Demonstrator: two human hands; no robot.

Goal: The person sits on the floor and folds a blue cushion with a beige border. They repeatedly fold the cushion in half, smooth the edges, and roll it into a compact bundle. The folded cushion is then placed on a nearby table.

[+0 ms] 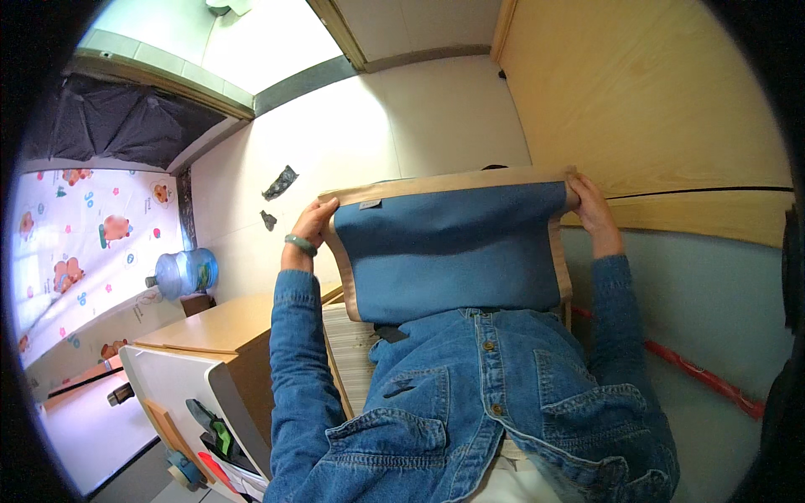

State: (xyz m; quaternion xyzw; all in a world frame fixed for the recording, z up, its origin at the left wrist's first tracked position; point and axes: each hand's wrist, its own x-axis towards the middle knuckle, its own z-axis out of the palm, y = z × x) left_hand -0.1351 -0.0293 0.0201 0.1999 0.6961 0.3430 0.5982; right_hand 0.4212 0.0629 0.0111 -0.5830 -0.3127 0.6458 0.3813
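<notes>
A blue fabric panel with beige edging (453,251) is stretched between my two hands, its near edge by the front of my denim jacket. With a green bangle on the wrist, my left hand (312,221) pinches the panel's far left corner beside a small sewn tag (370,204). My right hand (590,204) grips the far right corner. Whatever lies beneath the panel is mostly hidden.
Black scraps (280,183) lie on the pale floor. A large water bottle (186,273) is at left, near a wooden cabinet (214,320). Wood panelling (641,94) and a red rod (704,377) are at right.
</notes>
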